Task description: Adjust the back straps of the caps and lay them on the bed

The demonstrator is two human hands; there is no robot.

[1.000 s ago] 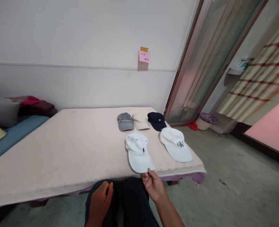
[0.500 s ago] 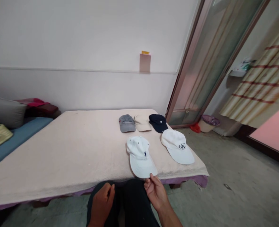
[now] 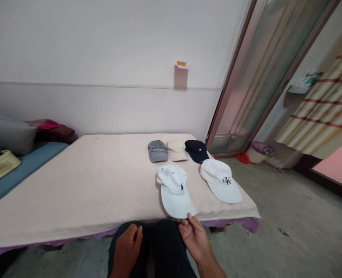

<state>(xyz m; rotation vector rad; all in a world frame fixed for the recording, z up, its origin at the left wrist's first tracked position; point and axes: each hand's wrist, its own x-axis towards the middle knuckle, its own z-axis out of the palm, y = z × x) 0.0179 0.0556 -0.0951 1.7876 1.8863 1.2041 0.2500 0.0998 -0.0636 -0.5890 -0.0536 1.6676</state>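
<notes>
A white cap with a small dark-blue emblem (image 3: 173,188) lies near the front edge of the bed, brim towards me. My right hand (image 3: 194,236) pinches the right tip of its brim between thumb and finger. My left hand (image 3: 128,245) rests on my thigh, fingers curled, with nothing visible in it. To the right lies a white cap with black letters (image 3: 220,181). Behind them, in a row, are a grey cap (image 3: 158,151), a beige cap (image 3: 176,150) and a navy cap (image 3: 196,151).
The caps lie on a bed with a pale cover (image 3: 80,185). At the far left are a grey pillow (image 3: 10,133) and a blue mat (image 3: 28,164). A waste bin (image 3: 257,152) stands on the floor at the right, beside the glass door (image 3: 246,85).
The whole view has shifted slightly, so things appear a little further right. My right hand still grips the brim, and my left hand stays on my thigh.
</notes>
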